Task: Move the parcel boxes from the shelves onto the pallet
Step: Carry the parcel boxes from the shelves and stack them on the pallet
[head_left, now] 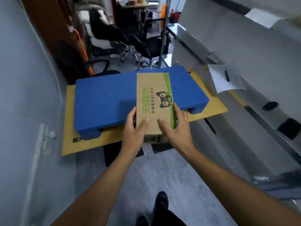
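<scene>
A brown cardboard parcel box with green print and a black cat logo is held out in front of me, over the blue pallet. My left hand grips its near left corner, thumb on top. My right hand grips its near right corner, thumb on top and fingers along the side. Whether the box touches the pallet I cannot tell. The pallet lies on a flat cardboard sheet on the floor.
A white wall runs along the left. A metal shelf frame stands on the right. Black office chairs and a metal pole stand behind the pallet. My shoes are on the grey floor.
</scene>
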